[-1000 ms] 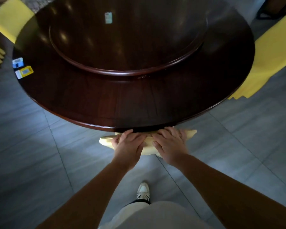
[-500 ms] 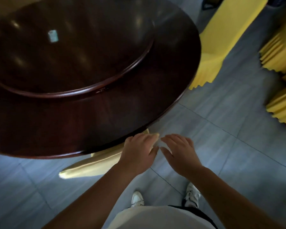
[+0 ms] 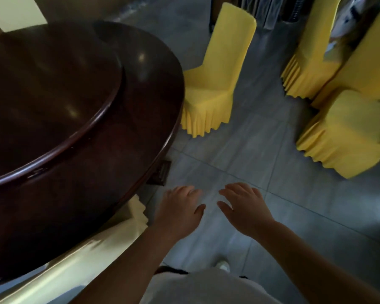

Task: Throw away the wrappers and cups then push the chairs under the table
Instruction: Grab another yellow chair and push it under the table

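A round dark wooden table (image 3: 127, 176) with a raised turntable fills the left of the view. A yellow-covered chair (image 3: 79, 257) sits tucked under its near edge at lower left, only its back top showing. My left hand (image 3: 180, 211) hovers just right of that chair, fingers apart, holding nothing. My right hand (image 3: 244, 207) is beside it over the floor, also open and holding nothing. Another yellow-covered chair (image 3: 215, 84) stands at the table's right side, its seat partly out from the table edge.
More yellow-covered chairs (image 3: 347, 132) are grouped at the right and upper right. Grey tiled floor (image 3: 250, 154) lies between them and the table. A dark table leg (image 3: 160, 172) shows under the rim.
Both hands have come off the pushed-in chair's back and moved right over the floor. The view has swung right, bringing the other chairs into sight.
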